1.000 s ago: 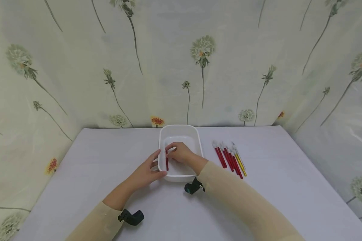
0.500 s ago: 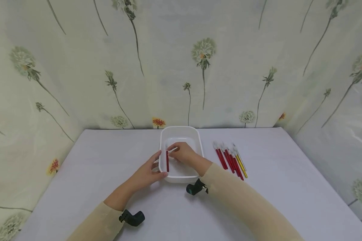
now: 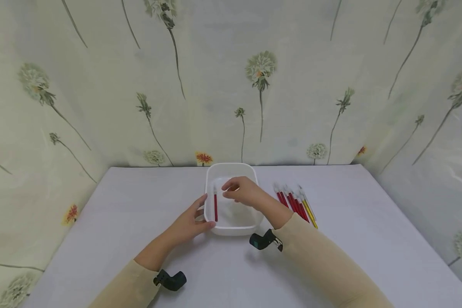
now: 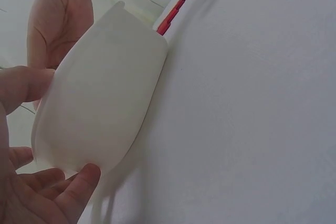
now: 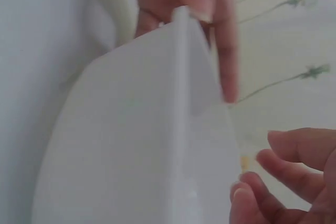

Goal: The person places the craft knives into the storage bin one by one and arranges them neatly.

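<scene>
A white plastic tray (image 3: 235, 231) stands on the table. My left hand (image 3: 188, 221) holds its left side, thumb at the near corner and fingers along the outside; the left wrist view shows fingertips (image 4: 86, 174) against the wall. Inside, along the left wall, lies a slim red stick with a pale, clear end (image 3: 216, 208), pen or brush, I cannot tell which. My right hand (image 3: 244, 191) hovers over the tray to the right of that stick, fingers loosely bent and apart. Nothing shows between these fingers in the right wrist view (image 5: 286, 177).
Right of the tray lie several similar red sticks (image 3: 294, 201) with pale ends, beside a yellow one (image 3: 309, 209). My right forearm (image 3: 319, 256) partly covers them. The table (image 3: 138, 192) has a white cover, and a flower-patterned curtain (image 3: 215, 85) hangs behind it.
My right hand has let go of the red stick, now lying along the tray's left side, and has lifted rightward. The left hand keeps its place on the tray.
</scene>
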Motion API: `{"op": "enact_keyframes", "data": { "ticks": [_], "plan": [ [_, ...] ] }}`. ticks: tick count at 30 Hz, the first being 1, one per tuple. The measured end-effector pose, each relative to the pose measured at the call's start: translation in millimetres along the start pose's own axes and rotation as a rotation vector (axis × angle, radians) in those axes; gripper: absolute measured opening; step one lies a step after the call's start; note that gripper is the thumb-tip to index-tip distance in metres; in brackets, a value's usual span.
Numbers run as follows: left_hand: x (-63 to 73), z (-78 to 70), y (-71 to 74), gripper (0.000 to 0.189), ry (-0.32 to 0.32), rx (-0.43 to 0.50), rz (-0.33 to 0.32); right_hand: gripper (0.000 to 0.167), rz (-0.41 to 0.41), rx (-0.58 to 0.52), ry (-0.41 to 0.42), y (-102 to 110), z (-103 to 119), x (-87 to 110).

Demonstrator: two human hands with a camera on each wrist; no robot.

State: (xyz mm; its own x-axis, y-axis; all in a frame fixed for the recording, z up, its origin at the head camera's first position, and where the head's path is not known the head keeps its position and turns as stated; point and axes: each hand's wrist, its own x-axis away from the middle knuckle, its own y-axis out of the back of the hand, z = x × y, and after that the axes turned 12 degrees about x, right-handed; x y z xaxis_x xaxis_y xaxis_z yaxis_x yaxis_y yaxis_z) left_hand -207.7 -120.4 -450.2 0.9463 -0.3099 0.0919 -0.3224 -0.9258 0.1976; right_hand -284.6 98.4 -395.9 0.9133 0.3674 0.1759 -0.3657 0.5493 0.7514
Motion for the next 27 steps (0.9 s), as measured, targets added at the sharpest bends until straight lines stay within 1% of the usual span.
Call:
{"op": "enact_keyframes", "data": {
  "ticks": [6, 8, 13, 20, 27],
  "plan": [
    [0.7, -0.5, -0.5, 0.091, 0.012, -0.009, -0.006, 0.029, -0.012, 0.025, 0.013, 23.0, -2.7, 16.9],
    [0.4, 0.3, -0.5, 0.093, 0.018, -0.012, -0.010, 0.031, -0.017, 0.032, 0.028, 30.1, -5.1, 22.1],
    [-0.9, 2.6, -0.8, 0.093, 0.008, -0.015, -0.017, 0.034, -0.030, 0.025, 0.053, 46.1, -15.5, 37.1],
    [-0.9, 3.1, -1.0, 0.092, 0.000, -0.010, -0.017, 0.034, -0.051, 0.033, 0.018, 65.6, -31.0, 60.0],
    [-0.2, 1.2, -1.0, 0.091, -0.016, -0.003, -0.008, 0.036, -0.076, 0.066, -0.011, 77.6, -51.1, 74.9]
  ]
}}
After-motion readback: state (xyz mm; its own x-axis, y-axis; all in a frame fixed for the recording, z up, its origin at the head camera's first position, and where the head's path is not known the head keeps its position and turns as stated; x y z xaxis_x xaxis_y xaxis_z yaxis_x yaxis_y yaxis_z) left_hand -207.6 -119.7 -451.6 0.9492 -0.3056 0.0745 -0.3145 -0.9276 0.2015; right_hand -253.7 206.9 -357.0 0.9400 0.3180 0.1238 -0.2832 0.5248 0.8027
